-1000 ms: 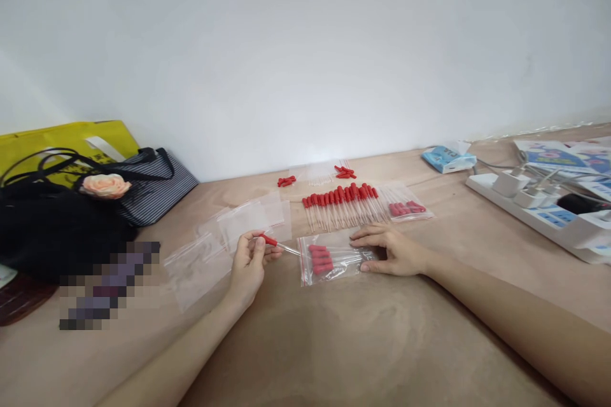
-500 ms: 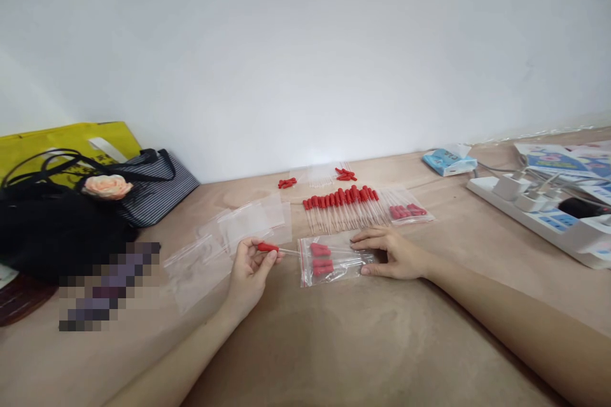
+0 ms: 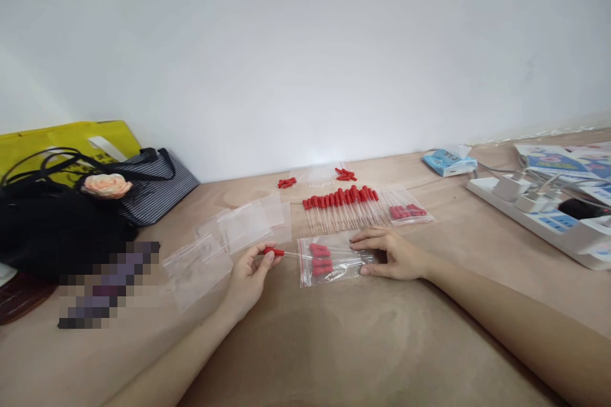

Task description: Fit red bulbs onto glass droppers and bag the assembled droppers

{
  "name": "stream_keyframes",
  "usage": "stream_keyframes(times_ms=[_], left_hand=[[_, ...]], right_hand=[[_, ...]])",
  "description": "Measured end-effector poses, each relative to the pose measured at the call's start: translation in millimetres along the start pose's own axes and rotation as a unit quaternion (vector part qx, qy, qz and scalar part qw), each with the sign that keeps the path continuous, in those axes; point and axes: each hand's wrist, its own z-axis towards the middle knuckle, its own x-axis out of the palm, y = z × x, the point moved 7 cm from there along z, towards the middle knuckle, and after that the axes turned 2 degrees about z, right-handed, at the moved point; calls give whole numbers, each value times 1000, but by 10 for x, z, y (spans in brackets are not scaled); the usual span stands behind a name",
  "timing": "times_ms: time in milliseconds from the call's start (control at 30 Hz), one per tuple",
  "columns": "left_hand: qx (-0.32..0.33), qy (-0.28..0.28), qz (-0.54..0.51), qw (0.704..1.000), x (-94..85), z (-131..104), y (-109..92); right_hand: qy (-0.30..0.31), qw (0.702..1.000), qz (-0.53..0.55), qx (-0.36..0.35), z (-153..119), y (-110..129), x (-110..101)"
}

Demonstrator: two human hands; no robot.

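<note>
My left hand (image 3: 251,273) pinches a dropper by its red rubber bulb (image 3: 275,252). Its thin glass tube points right and reaches into the mouth of a clear zip bag (image 3: 351,272). Inside that bag lie 3 red-bulbed droppers (image 3: 322,262), bulbs toward the mouth. My right hand (image 3: 389,253) grips the bag's right end, thumb on the near corner and fingers on the far one. Just beyond is a row of several droppers (image 3: 341,198), bulbs pointing away. A filled zip bag (image 3: 410,206) with more red bulbs lies to the right of the row.
Several flat zip bags (image 3: 251,224) are spread to the left. Two small piles of red bulbs, a left pile (image 3: 287,183) and a right pile (image 3: 346,175), lie near the wall. A power strip (image 3: 539,216) and tissue pack (image 3: 449,161) stand right; a striped bag (image 3: 153,184) stands left.
My left hand has shifted its grip back along the bulb, and the dropper's tube reaches a little further right into the bag. My right hand stays on the bag.
</note>
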Motion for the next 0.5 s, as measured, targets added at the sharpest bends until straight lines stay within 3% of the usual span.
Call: stream_keyframes(times_ms=[133,367,500], left_hand=[[12,45,61,997,80,-46,-76],[80,76,141,984,187,-74,-189],[31,92,99,990,256,37,-156]], right_hand=[[2,1000,-2,1,-1,-10,3],[7,1000,-1,3,1,-10,6],[1,1000,2,2,2,-6,3]])
